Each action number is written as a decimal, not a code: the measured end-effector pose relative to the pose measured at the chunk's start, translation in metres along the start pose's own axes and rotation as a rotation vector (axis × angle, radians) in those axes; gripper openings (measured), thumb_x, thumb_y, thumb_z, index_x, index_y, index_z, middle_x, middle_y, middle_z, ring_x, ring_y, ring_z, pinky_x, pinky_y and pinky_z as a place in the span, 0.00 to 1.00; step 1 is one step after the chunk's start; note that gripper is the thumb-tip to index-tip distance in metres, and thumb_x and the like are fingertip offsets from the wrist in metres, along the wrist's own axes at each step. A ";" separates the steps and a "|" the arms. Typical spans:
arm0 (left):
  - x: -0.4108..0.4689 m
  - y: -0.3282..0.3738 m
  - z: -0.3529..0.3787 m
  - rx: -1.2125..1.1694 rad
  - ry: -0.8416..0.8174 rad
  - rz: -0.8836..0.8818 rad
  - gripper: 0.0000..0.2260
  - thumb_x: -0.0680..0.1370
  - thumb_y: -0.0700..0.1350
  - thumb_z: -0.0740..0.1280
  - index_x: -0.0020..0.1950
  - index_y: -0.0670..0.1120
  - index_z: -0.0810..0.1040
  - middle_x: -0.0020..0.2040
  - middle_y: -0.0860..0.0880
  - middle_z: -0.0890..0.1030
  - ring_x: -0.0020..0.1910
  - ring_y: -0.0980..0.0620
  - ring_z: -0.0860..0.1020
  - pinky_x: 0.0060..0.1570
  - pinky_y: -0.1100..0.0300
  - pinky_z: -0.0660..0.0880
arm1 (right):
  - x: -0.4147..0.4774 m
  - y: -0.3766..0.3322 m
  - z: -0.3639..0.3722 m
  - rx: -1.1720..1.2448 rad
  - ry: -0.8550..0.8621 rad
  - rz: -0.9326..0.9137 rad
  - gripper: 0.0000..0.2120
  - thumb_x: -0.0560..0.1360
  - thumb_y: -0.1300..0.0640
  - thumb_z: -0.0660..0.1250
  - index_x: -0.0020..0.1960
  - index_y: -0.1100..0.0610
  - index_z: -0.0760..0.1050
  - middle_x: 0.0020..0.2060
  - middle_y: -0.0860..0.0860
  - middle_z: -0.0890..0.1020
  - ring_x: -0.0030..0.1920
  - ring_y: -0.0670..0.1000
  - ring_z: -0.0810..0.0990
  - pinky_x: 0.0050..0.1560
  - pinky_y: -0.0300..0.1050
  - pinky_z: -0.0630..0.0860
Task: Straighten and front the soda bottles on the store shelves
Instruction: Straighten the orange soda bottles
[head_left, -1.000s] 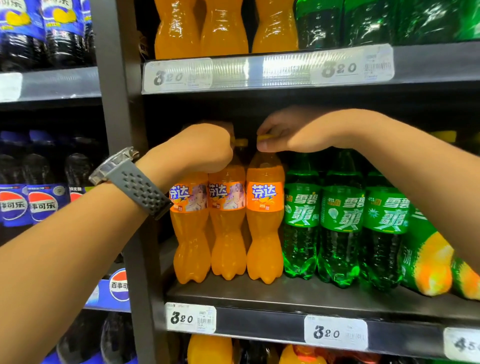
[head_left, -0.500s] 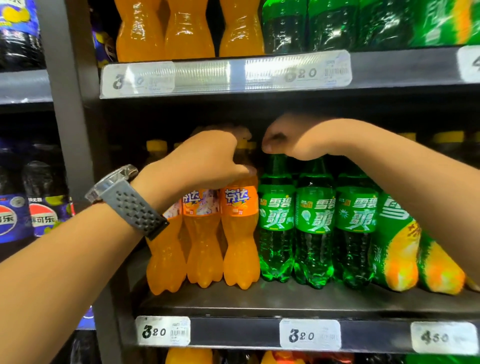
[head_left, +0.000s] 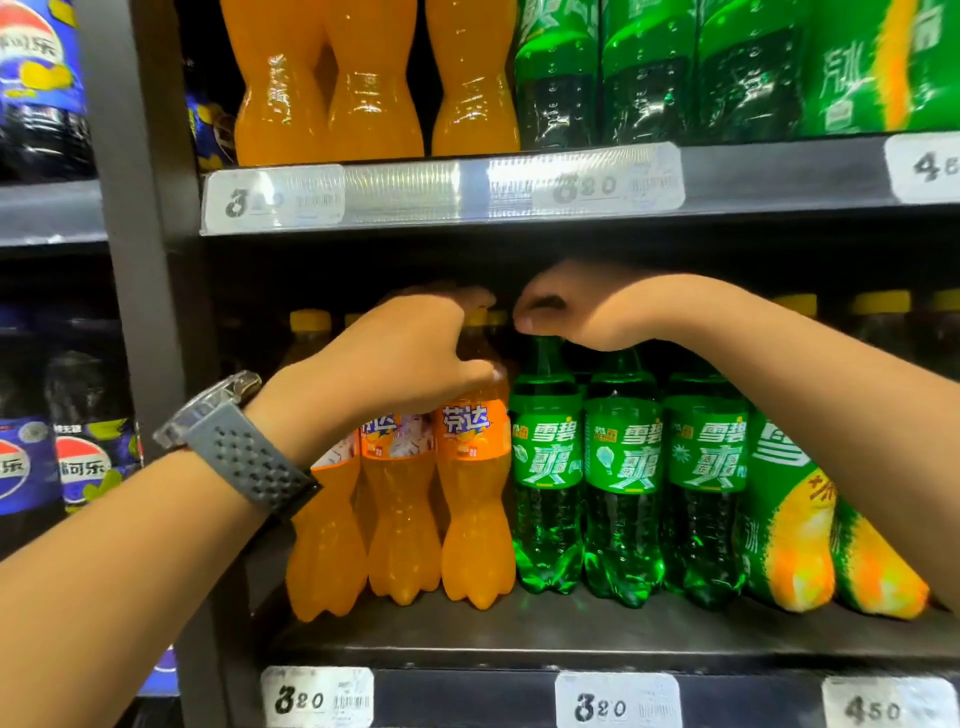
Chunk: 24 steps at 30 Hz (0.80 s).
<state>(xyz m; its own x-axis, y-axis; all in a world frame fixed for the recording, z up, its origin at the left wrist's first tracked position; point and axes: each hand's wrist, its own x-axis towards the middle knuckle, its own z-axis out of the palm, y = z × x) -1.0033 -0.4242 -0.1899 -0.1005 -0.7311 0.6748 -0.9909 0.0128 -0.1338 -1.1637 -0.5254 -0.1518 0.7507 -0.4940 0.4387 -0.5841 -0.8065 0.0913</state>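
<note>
Three orange soda bottles stand in a row on the middle shelf (head_left: 467, 631), labels facing out. My left hand (head_left: 410, 358) grips the neck of the rightmost orange bottle (head_left: 475, 499), with fingers over its cap and the thumb on its shoulder. Right beside it stand three green soda bottles. My right hand (head_left: 576, 309) pinches the top of the leftmost green bottle (head_left: 545, 467), hiding its cap. The other two green bottles (head_left: 623, 467) are upright with labels forward. More yellow-capped bottles stand in the dark behind.
The upper shelf edge (head_left: 441, 195) sits just above my hands and carries orange and green bottles. A dark upright post (head_left: 140, 291) bounds the bay at left, with cola bottles (head_left: 83, 457) beyond it. Green-and-yellow bottles (head_left: 789, 535) stand at right. Price tags (head_left: 615, 701) line the shelf lip.
My right hand left the rightmost orange bottle's cap and moved right onto the leftmost green bottle's top. My left hand shifted right to the rightmost orange bottle. The view has panned right and slightly up.
</note>
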 end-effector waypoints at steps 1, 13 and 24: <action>0.000 0.001 -0.001 -0.013 0.002 0.002 0.31 0.75 0.62 0.65 0.75 0.52 0.64 0.35 0.52 0.71 0.35 0.59 0.68 0.32 0.66 0.62 | 0.000 -0.001 0.000 -0.023 -0.012 0.008 0.15 0.80 0.48 0.60 0.59 0.55 0.77 0.53 0.54 0.81 0.51 0.55 0.78 0.56 0.52 0.74; -0.024 -0.013 -0.094 -0.052 -0.277 0.044 0.34 0.63 0.74 0.55 0.66 0.63 0.71 0.61 0.65 0.76 0.58 0.65 0.74 0.58 0.64 0.73 | -0.059 -0.066 -0.017 -0.385 0.360 -0.206 0.14 0.79 0.40 0.53 0.55 0.46 0.71 0.48 0.47 0.78 0.48 0.54 0.78 0.37 0.47 0.69; -0.003 -0.043 -0.179 -0.257 0.356 0.101 0.10 0.75 0.59 0.66 0.49 0.57 0.82 0.41 0.58 0.84 0.41 0.60 0.83 0.44 0.50 0.80 | -0.033 -0.075 -0.116 0.512 0.613 -0.326 0.09 0.75 0.49 0.65 0.43 0.52 0.80 0.34 0.49 0.84 0.32 0.48 0.83 0.34 0.43 0.79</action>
<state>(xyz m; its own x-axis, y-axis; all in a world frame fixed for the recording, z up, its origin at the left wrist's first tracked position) -0.9767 -0.3000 -0.0566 -0.1778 -0.4378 0.8813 -0.9601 0.2736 -0.0578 -1.1801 -0.4109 -0.0695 0.4715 -0.0685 0.8792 -0.0468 -0.9975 -0.0526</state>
